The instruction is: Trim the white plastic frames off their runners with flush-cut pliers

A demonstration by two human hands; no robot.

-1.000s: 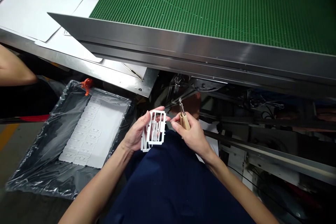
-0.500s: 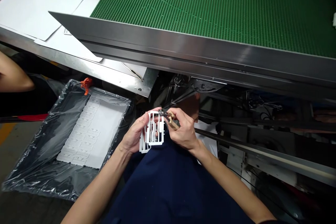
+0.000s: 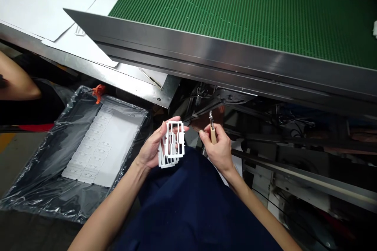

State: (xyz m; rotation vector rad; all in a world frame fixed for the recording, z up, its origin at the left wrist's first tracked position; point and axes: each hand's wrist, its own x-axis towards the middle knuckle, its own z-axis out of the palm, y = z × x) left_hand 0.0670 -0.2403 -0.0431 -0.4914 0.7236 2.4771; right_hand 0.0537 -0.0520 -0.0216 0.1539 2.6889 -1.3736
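My left hand (image 3: 153, 147) is closed on a few overlapping white plastic frames (image 3: 176, 157), thin openwork pieces with small stubs along the right edge of the front one. The thumb lies on the near side and the fingers pass behind. To the right, my right hand (image 3: 218, 147) grips what look like small nippers (image 3: 212, 135), with a beige handle and a metal tip pointing up. The tip is apart from the frames. Both hands are above my dark blue clothing, and part of the handle is hidden in my palm.
A plastic-lined crate (image 3: 129, 104) at left holds rows of flat white pieces. The green conveyor belt (image 3: 235, 15) has a metal side rail (image 3: 182, 41). White paper (image 3: 38, 8) and tweezers (image 3: 150, 78) lie on the metal table. Another person's arm (image 3: 17, 80) is at far left.
My right hand has drawn the nippers away from the frames to the right and turned the tip upward. My left hand still holds the frames, which have shifted slightly and overlap more.
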